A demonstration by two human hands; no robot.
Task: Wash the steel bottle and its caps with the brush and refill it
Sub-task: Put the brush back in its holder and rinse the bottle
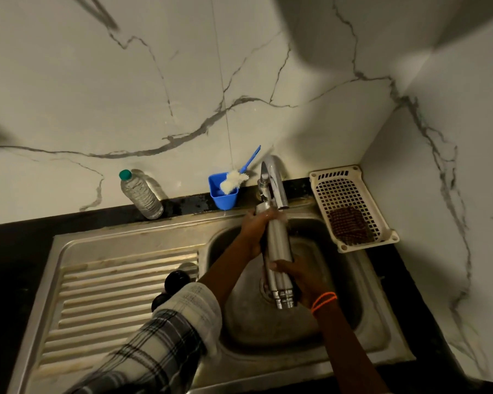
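One steel bottle (276,248) is being held over the sink basin (350,294), its far end up under the single tap (273,180), its near end low above the drain. The bottle is showing motion blur, so its outline is reading doubled.

Two hands are working it. The left hand (256,226) is wrapping the far part of the bottle, fingers curled round it just below the spout. The right hand (296,277) is gripping the near part, fingers curled across the steel; one orange band (323,301) is sitting on that wrist. The left forearm is wearing a rolled plaid sleeve (165,339).

Two dark round caps (177,281) are lying on the ribbed drainboard (120,294) to the left of the basin, one nearer than the other, both partly hidden by the sleeve.

One brush (236,180), white bristles and blue handle, is standing tilted in one blue cup (224,194) on the far ledge, left of the tap. One clear plastic bottle (141,194) with a green cap is standing farther left. One cream basket (350,206) is sitting right of the tap, holding one dark scrub pad (349,228).
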